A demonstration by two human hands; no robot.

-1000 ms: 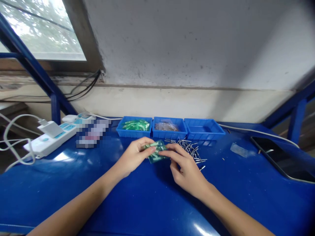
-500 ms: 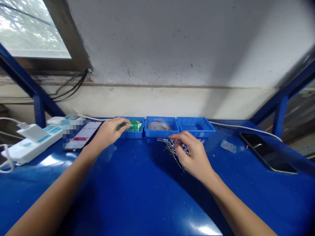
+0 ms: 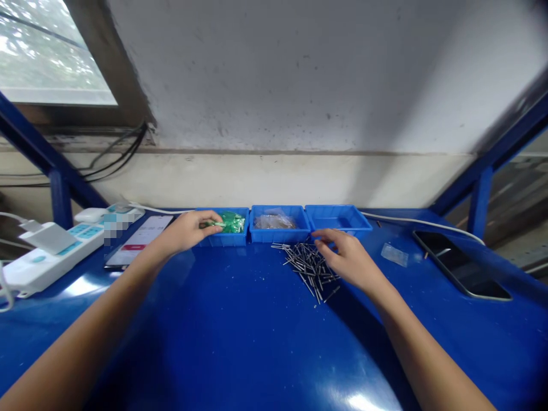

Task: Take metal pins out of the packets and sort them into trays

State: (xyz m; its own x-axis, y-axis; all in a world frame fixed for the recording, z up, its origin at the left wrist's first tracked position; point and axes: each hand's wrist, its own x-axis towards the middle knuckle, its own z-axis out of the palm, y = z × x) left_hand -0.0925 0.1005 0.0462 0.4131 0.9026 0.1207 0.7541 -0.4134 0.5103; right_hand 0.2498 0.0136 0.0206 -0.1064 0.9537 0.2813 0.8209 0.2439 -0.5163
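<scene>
My left hand [image 3: 188, 231] reaches over the left blue bin [image 3: 222, 238], which holds green plastic packets [image 3: 233, 221]. Its thumb and fingers are pinched on the edge of a green packet [image 3: 217, 224]. My right hand [image 3: 349, 258] is at the upper right side of a loose pile of thin metal pins [image 3: 309, 265] on the blue table. Thumb and forefinger are close together there; whatever may be between them is too small to make out. Directly behind the pile, the middle blue bin [image 3: 280, 235] holds clear plastic bags [image 3: 274, 220].
A third blue bin [image 3: 338, 217] stands at the right of the row. A small clear bag [image 3: 394, 254] and a dark phone [image 3: 462, 265] lie to the right. On the left are a lit phone [image 3: 141, 240] and a white power strip [image 3: 25, 268]. A white cable [image 3: 428, 221] runs behind.
My right hand has shifted right, off the middle of the pin pile, uncovering more of it. My left hand stays at the green packets, its fingers closer together. The view has shifted slightly.
</scene>
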